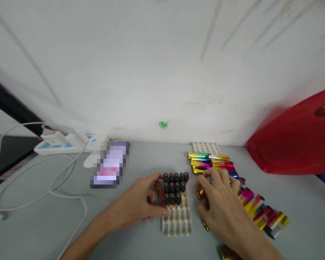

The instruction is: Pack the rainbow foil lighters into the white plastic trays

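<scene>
A white tray with rows of holes (177, 228) lies in front of me, its front rows bare. Several upright tubes with round black ends (172, 187) fill its back rows. My left hand (143, 196) is curled against the left side of this block, index finger at the back corner and thumb at the front. Over to the right, my right hand (219, 195) bends down over shiny coloured tubes, fingers closed around a gold tube (199, 194) that is mostly hidden. Another small gold piece (205, 225) shows below that hand.
Shiny multicoloured tubes (223, 164) lie stacked behind my right hand, and more (268, 215) spread to its right. A second white tray (206, 147) is by the wall. At left are a phone (111, 164), a power strip (70, 144) and a looped cable (50, 191). A red bag (295, 141) stands right.
</scene>
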### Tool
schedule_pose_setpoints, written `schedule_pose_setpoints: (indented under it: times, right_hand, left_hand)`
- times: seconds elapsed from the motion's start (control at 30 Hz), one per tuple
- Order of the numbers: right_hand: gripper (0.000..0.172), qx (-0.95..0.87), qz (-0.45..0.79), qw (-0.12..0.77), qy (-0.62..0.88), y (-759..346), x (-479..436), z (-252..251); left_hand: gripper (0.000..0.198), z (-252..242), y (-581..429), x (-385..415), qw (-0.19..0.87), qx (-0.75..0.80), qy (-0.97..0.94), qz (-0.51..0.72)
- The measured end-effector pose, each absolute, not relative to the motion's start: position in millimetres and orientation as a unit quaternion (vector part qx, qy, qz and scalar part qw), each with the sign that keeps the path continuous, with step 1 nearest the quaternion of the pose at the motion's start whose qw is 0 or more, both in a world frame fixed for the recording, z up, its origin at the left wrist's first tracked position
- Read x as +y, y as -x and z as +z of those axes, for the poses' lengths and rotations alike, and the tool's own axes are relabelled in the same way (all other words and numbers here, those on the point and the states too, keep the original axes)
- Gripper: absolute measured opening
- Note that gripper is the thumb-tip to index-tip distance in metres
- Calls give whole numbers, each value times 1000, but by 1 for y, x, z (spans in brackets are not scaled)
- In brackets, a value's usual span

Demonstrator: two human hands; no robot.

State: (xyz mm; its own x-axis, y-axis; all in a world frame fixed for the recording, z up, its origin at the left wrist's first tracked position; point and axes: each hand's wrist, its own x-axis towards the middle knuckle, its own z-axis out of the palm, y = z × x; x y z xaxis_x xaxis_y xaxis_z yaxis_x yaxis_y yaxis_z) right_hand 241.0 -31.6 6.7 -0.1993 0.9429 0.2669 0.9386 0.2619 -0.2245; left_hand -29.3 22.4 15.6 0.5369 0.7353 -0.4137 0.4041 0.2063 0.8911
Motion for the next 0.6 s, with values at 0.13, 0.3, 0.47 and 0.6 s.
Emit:
schedule_pose_setpoints:
  times: [0.13,0.3,0.47,0.6]
  right_hand:
    - [28,-782,-2,186,594,-242,-28,3]
    - [30,-801,8,214,558,-239,-26,1]
    - [30,-807,-35,181,561,-239,-22,-8]
    - [20,-812,-59,175,554,-246,-14,-26]
  left_hand:
    - [78,14,30,22,626,459,-616,134]
    - [73,15,29,23,624,458,-620,131]
    - [78,16,29,23,625,455,-621,131]
    - [77,18,29,22,619,456,-625,133]
